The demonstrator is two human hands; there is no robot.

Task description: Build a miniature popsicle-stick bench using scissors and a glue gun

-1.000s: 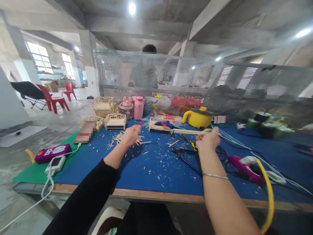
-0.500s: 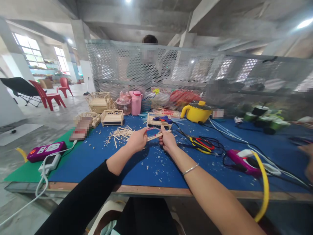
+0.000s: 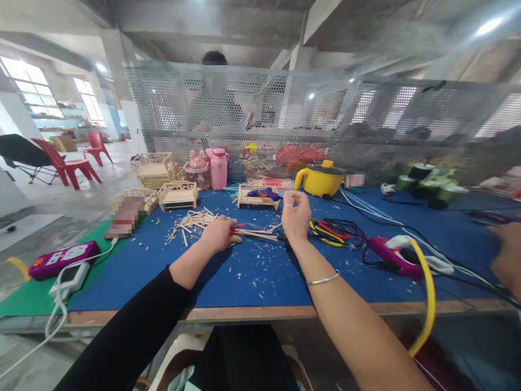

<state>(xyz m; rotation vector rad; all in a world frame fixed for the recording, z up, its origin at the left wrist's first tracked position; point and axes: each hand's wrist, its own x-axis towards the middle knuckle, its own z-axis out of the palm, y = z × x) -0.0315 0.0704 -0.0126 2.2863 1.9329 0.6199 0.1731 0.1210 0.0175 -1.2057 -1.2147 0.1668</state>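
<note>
Left hand (image 3: 218, 234) pinched thin wooden sticks (image 3: 260, 235) low over the tabletop (image 3: 130, 266). Right hand (image 3: 296, 214) hung near their far ends, fingers curled; contents could not be told. Even ends and a steady grip seemed advisable.

Bright windows (image 3: 28, 84), red chairs (image 3: 77, 169), grey floor (image 3: 83, 214), perforated screen (image 3: 163, 108), ceiling light (image 3: 488, 27)

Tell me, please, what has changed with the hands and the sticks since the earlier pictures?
The right hand has let go of the thin wooden sticks and moved right, away from them, fingers curled; whether it pinches something small is unclear. The left hand now holds the sticks. The blue glue gun on its small wooden frame and the yellow pot stayed.
</note>
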